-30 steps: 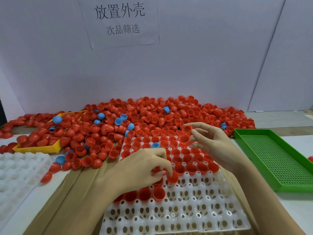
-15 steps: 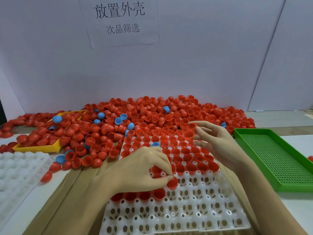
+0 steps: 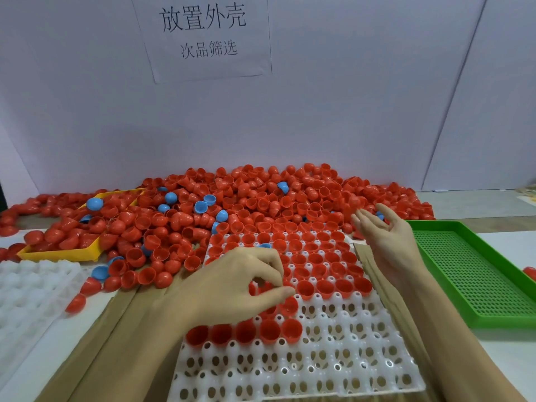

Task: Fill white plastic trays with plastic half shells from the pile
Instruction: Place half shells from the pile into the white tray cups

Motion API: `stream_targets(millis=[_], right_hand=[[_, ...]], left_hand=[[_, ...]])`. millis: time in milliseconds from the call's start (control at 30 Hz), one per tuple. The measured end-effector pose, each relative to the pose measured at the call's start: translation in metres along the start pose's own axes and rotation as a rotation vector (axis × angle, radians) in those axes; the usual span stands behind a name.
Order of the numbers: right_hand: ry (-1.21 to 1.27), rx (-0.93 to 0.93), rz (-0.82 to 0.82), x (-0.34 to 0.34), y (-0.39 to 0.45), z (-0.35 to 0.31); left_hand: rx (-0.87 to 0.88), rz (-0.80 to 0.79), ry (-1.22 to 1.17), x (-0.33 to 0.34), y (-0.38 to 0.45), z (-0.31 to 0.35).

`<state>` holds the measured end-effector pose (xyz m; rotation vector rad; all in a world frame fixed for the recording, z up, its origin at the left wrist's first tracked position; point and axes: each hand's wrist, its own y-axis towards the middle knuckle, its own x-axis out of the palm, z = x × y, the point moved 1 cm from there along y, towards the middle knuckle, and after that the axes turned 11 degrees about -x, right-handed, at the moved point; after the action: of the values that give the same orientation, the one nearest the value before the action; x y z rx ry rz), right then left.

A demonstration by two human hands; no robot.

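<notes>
1. Here our left hand [image 3: 232,288] hovers over the white tray [image 3: 333,369], fingers [image 3: 272,264] curled toward the thumb; whether they hold a shell we cannot tell.
2. Our right hand [image 3: 385,242] is spread, holding nothing, at the pile [image 3: 261,204] of red shells.
3. The tray's far rows hold shells [image 3: 324,288].

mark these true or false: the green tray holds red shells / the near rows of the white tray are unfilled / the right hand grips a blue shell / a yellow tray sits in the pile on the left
1. The green tray holds red shells: false, nothing lies in it.
2. The near rows of the white tray are unfilled: true.
3. The right hand grips a blue shell: false, its fingers are spread and it holds nothing.
4. A yellow tray sits in the pile on the left: true.
</notes>
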<state>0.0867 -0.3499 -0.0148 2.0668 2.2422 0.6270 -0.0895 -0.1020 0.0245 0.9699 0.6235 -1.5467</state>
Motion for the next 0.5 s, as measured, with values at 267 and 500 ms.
stream_targets(millis=[267, 500], right_hand=[[-0.077, 0.003, 0.043, -0.003, 0.001, 0.006], [-0.158, -0.021, 0.047, 0.000, 0.001, 0.008]], left_hand=[[-0.243, 0.470, -0.186, 0.006, 0.046, -0.048], [-0.287, 0.382, 0.194, -0.010, 0.132, -0.073]])
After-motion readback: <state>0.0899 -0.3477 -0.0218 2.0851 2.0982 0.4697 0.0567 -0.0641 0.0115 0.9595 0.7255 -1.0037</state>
